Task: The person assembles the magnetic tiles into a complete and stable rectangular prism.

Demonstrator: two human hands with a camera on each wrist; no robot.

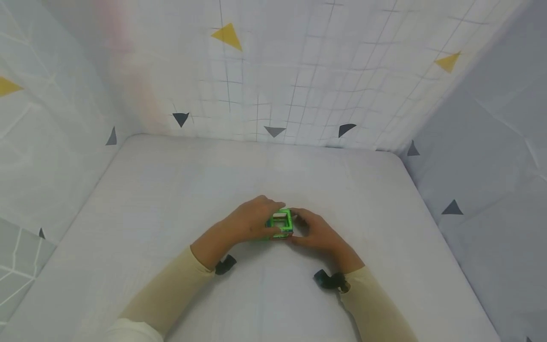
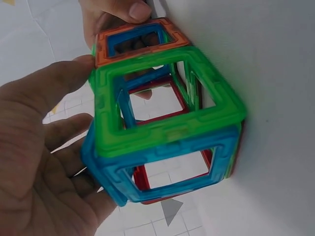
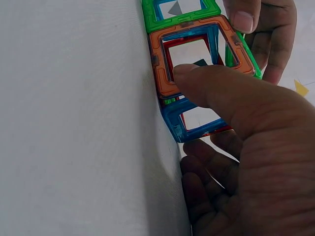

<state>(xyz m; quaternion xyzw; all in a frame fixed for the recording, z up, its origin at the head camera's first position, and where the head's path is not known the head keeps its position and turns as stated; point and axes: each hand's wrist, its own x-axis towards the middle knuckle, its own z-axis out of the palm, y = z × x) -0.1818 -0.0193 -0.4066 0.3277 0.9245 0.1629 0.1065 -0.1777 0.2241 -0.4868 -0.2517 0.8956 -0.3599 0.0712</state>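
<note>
A small structure of square magnetic tiles point(image 1: 291, 219) stands on the table, held between both hands. In the left wrist view, a green tile point(image 2: 172, 133) faces the camera, with an orange tile point(image 2: 140, 52) at one side and a blue tile point(image 2: 177, 190) at the other. Red edges show through the openings. My left hand point(image 1: 254, 221) grips its left side, thumb at the green edge and fingers around the far side. My right hand point(image 1: 315, 231) grips the right end. Its thumb lies on the orange tile in the right wrist view, fingers beside a blue tile point(image 3: 172, 125).
The white table point(image 1: 205, 175) reaches out around the hands. A white wall point(image 1: 273, 61) with grid lines and yellow and dark triangles rises behind it, with sheets at both sides. Dark wrist devices point(image 1: 225, 264) sit below the hands.
</note>
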